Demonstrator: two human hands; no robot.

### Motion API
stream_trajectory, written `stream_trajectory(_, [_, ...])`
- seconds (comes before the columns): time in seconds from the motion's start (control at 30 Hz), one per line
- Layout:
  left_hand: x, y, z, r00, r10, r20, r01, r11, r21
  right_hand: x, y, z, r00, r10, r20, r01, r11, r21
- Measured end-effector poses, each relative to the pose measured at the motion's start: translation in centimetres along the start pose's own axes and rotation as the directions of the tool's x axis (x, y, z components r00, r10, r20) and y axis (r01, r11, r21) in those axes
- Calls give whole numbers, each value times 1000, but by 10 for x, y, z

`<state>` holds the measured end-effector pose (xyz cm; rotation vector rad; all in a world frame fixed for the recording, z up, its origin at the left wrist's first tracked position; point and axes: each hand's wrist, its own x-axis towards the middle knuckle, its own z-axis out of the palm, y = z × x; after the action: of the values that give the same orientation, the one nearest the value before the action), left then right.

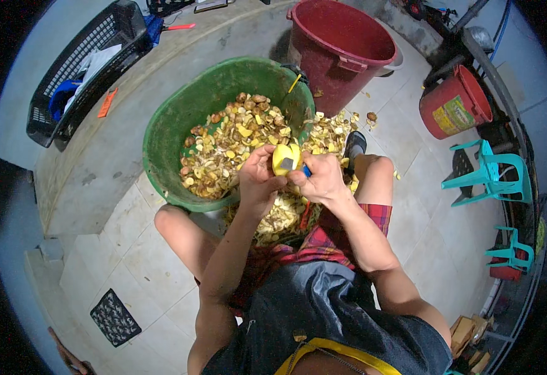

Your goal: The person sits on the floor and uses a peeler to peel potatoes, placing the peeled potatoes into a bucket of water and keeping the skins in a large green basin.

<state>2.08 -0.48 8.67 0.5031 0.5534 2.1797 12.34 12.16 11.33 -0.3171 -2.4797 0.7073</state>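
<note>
I'm seeing a pale tiled floor (161,250) carrying a green tub (161,134) of peelings, with a big dark red bucket (342,47) sitting just behind it, loose peelings (333,128) lying between them and a black mat (115,317) resting apart.

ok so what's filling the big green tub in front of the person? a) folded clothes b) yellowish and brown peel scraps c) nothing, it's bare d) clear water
b: the green tub holds a heap of yellow and brown peelings, just beyond the left hand and right hand, which hold a yellow fruit between them.
</note>
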Motion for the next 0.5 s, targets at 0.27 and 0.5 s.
stream_trajectory(0.27, [-1,11,0,986,-139,93,138,990,15,11,1,-22,938,211,277,-288,916,280])
stream_trajectory(0.5, [0,16,-8,959,-210,190,197,977,87,14,-16,-25,945,118,307,-234,897,375])
